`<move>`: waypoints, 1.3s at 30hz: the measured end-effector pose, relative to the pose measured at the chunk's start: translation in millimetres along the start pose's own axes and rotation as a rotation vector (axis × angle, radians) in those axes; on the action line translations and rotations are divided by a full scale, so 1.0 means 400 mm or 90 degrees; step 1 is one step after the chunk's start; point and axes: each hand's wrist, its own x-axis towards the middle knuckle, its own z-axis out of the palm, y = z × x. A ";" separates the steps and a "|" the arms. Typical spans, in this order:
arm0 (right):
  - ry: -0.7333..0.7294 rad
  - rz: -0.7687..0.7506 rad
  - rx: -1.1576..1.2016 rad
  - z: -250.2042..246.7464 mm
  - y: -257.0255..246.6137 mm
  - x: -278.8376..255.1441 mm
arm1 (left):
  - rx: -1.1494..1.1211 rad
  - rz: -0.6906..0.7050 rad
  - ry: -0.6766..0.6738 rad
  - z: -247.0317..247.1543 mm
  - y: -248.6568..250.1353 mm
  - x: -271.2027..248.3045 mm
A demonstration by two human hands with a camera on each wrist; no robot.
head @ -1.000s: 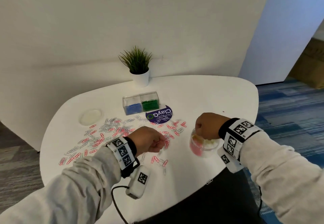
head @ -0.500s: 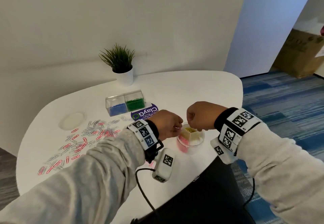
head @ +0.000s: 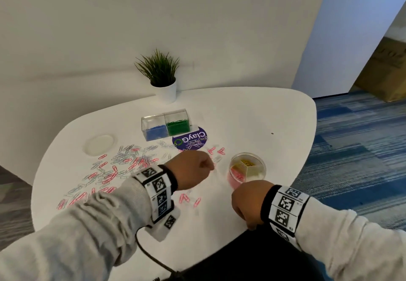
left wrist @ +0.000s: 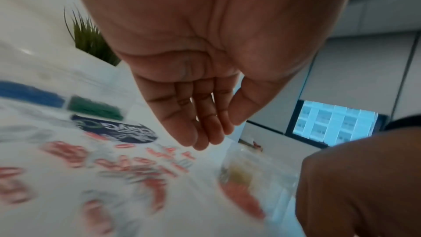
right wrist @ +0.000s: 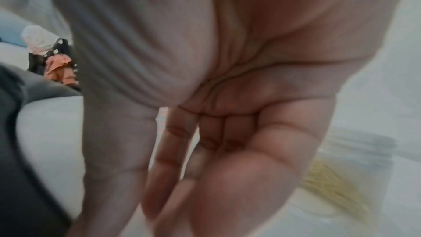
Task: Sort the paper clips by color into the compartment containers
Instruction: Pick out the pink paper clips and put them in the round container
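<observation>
From above the left hand [head: 193, 170] looks fisted over pink paper clips [head: 107, 177]; its wrist view shows loose, empty fingers [left wrist: 200, 123]. The right hand [head: 248, 201] hangs slack, empty.

Table [head: 252, 113] smooth glossy white; compartment box [head: 165, 124] clear plastic; sleeves [head: 83, 225] grey knit cloth.

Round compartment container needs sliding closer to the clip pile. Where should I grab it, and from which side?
Grip the round container by its clear outer wall, low down, fingers spanning it from above. It stands upright and open-topped with pink and yellow clips inside, so avoid tipping it. Come from its right: the left hand and loose pink clips crowd its left.
</observation>
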 end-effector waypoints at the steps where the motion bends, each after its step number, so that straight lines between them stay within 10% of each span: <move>1: -0.001 -0.006 -0.027 0.004 -0.006 0.005 | 0.040 0.000 -0.011 0.001 -0.026 -0.018; 11: 0.071 0.000 0.065 0.039 -0.007 0.034 | 0.227 -0.046 -0.025 0.014 -0.210 -0.116; 21: 0.207 -0.033 0.431 -0.022 -0.074 0.129 | 0.256 0.039 -0.071 0.062 -0.236 -0.183; 31: 0.298 0.020 0.305 -0.030 -0.147 0.211 | 0.298 0.110 -0.024 0.074 -0.250 -0.188; 39: 0.339 0.074 0.534 -0.070 -0.063 0.180 | 0.249 0.150 -0.014 0.086 -0.205 -0.130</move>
